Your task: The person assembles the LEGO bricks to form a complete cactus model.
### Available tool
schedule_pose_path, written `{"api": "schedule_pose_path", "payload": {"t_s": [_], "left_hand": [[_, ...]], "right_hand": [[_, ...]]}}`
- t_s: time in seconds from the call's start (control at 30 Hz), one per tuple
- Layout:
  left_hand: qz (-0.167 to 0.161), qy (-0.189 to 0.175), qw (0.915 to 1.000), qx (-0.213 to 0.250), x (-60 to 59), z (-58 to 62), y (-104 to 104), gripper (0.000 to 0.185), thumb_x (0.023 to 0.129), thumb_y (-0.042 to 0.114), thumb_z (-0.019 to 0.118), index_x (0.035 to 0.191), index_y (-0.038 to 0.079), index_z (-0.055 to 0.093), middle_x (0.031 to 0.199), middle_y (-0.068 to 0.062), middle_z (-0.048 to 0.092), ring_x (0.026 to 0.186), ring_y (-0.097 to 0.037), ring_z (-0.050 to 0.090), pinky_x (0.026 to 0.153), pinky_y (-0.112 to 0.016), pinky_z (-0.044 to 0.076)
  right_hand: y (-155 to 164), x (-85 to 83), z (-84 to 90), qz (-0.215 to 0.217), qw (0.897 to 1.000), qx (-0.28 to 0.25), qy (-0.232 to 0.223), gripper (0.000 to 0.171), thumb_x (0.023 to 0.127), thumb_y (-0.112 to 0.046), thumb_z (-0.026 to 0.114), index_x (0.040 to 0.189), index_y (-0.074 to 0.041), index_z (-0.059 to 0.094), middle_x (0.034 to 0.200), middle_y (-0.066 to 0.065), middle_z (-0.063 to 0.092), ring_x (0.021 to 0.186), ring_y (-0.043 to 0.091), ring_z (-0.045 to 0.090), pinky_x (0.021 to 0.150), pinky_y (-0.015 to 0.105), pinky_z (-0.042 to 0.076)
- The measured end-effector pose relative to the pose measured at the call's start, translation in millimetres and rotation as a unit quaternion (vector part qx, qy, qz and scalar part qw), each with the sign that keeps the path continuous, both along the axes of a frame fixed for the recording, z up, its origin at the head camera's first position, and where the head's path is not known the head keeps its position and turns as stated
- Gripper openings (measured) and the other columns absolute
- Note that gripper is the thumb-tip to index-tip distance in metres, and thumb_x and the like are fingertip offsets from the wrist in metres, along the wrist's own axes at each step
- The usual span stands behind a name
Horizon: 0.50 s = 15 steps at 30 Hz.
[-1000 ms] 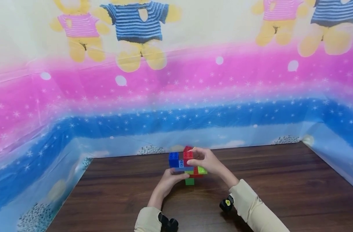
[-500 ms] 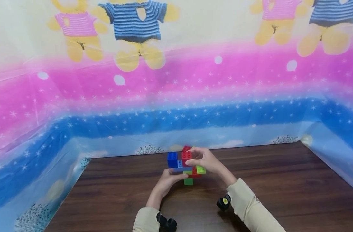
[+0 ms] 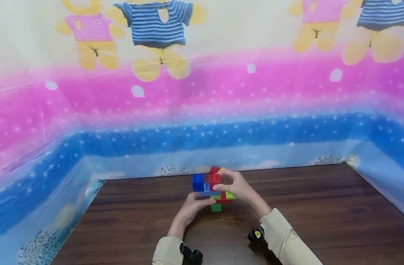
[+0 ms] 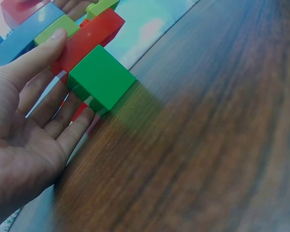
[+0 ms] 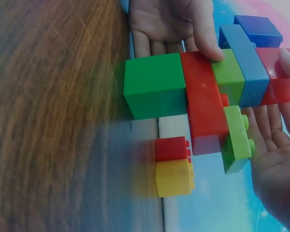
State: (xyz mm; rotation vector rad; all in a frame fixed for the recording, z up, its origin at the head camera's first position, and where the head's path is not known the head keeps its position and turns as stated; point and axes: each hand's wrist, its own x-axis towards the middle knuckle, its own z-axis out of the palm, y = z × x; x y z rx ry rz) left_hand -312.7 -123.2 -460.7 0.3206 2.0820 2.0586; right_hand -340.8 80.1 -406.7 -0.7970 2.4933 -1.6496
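A toy brick tower stands on the wooden table. Its base is a green brick, under a long red brick. Above come a light green brick, a light blue brick, and on top a dark blue brick and a red brick. My left hand grips the tower at the light green brick, thumb in front and fingers behind. My right hand holds the upper red brick, its thumb on the near face. A lime brick juts from the long red one.
Behind the tower, a smaller red brick and a yellow brick stand side by side. A printed cloth backdrop rises along the table's back and side edges.
The right thumb has shifted slightly right and down on the upper red brick, and more of the yellow brick behind shows. Tower and left hand keep their places.
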Motion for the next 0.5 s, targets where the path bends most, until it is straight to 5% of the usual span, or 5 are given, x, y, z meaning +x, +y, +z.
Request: {"api": "schedule_pose_path", "payload": {"t_s": [0.5], "left_hand": [[-0.008, -0.009, 0.9998, 0.013, -1.6, 0.1, -3.2, 0.048, 0.089, 0.021, 0.071, 0.133, 0.006, 0.056, 0.128, -0.008, 0.066, 0.111, -0.013, 0.062, 0.107, -0.042, 0.047]], "right_hand": [[-2.4, 1.9, -9.4, -0.005, 0.999, -0.020, -0.024, 0.056, 0.090, -0.033, 0.070, 0.133, -0.002, 0.054, 0.123, 0.016, 0.064, 0.113, 0.026, 0.059, 0.095, 0.042, 0.054]]}}
